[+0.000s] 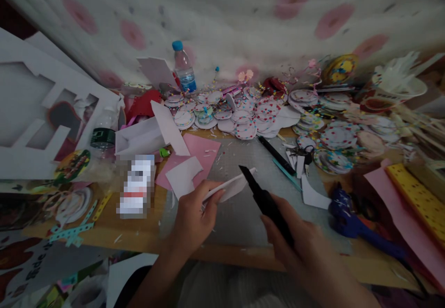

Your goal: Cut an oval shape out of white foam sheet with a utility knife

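My left hand [196, 213] pinches a small white piece of card [233, 187] between thumb and fingers, held tilted above the grey cutting mat [239, 224]. In my right hand [295, 238] is a black utility knife [266, 201], its dark blade pointing up and left at the card's far end. The blade tip looks close to the card's edge; whether they touch I cannot tell. Beneath and behind the left hand lie a cut white card scrap [182, 176] and a pink sheet [203, 150].
Decorated white discs [243, 118] are heaped along the back, beside a water bottle [185, 69]. A black pen-like tool [276, 155] and keys [304, 153] lie on the mat's right side. A blue glue gun [347, 213] sits right, a phone [137, 187] left, near an open white box [141, 136].
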Demonstrator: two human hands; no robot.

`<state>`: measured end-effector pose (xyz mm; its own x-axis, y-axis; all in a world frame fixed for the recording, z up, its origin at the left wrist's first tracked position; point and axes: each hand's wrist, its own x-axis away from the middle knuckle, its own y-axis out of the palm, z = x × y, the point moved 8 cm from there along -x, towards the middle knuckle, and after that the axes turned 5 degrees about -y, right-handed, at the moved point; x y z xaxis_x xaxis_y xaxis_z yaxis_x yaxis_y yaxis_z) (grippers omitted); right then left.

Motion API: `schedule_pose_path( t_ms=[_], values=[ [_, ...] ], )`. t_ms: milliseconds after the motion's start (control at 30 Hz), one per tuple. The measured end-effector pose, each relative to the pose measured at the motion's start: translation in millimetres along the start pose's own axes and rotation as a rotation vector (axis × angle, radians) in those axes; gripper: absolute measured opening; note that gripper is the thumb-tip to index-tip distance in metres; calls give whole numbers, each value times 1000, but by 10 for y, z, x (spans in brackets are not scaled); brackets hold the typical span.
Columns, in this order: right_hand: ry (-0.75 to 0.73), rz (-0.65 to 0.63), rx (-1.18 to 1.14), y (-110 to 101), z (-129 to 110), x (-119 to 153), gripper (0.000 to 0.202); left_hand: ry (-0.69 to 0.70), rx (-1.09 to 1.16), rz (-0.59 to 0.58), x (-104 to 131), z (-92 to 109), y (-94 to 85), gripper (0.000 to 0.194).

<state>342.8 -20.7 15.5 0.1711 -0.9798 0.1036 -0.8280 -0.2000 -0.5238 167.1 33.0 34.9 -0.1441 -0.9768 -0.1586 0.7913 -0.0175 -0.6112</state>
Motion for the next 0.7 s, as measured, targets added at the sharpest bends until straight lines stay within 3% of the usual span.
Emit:
schedule_pose_path(
  t_ms=[233, 400, 700],
  values=[
    [-117, -10, 239, 13, -54, -20, 25, 14, -19, -23, 7, 54, 39, 15],
    [-82, 64, 354, -48, -66, -5, 25, 31, -24, -44, 4, 76, 69, 17],
    [-144, 67, 431, -44, -100, -16, 21, 74, -42, -49, 15, 138, 91, 19]
  ],
)
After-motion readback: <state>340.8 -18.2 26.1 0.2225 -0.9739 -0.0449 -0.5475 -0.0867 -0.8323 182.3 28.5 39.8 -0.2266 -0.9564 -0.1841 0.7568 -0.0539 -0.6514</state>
